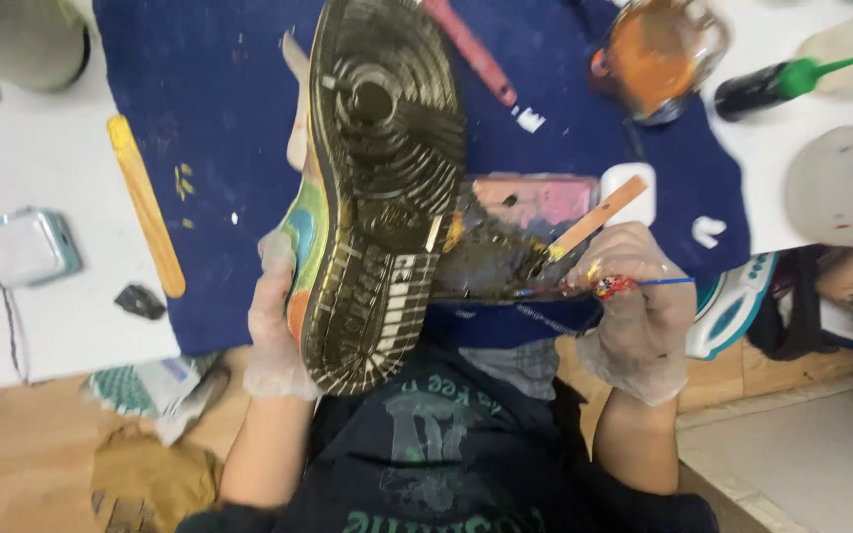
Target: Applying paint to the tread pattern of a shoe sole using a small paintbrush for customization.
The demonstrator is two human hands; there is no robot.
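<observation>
**Shoe sole-up, both gloved hands engaged**

Left hand (273,326), in a thin clear glove, is wrapped around the side of a multicoloured sneaker with a dirty black rubber sole (377,188); fingers closed on the upper, sole facing the camera, toe pointing far. The shoe sits centre frame, held above a dark blue cloth mat (209,128).

Right hand (639,311), also gloved, is closed on a thin blue-handled brush (644,283) whose tip reaches left toward the sole's edge. It also seems to pinch a flat wooden stick (594,219) angled up-right, but the grip is blurred, so I can't be sure. A dark, smeared patch (491,259) lies between hand and shoe.

Around: a long yellow wooden stick (147,207) on the mat's left edge, a glass jar of orange liquid (659,54) far right, a black bottle with a green nozzle (777,84) beyond it, and a small pale blue box (30,247) on the white table (32,148) at left.
</observation>
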